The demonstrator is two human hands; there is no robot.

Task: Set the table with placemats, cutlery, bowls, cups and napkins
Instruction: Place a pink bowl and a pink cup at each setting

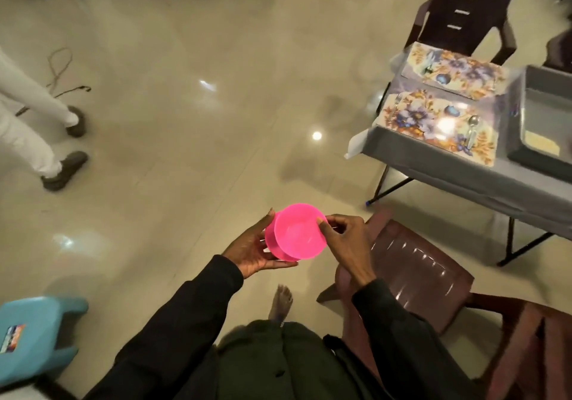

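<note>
Bright pink bowls [296,232], nested one inside another, are held above the tiled floor at frame centre. My left hand [253,251] cups the lower one from underneath and the left side. My right hand [343,241] pinches the rim of the upper one on its right. At the upper right stands a table [433,164] under a grey cloth. Two floral placemats lie on it: the near placemat [430,124] carries a fork [395,105] and a spoon [472,130], and the far placemat [455,71] lies behind it.
A grey tray [544,121] sits on the table's right part. One brown plastic chair [414,269] stands just right of my hands, another [464,9] behind the table. A blue stool [34,334] is at lower left. A person's white-trousered legs [34,133] stand at left.
</note>
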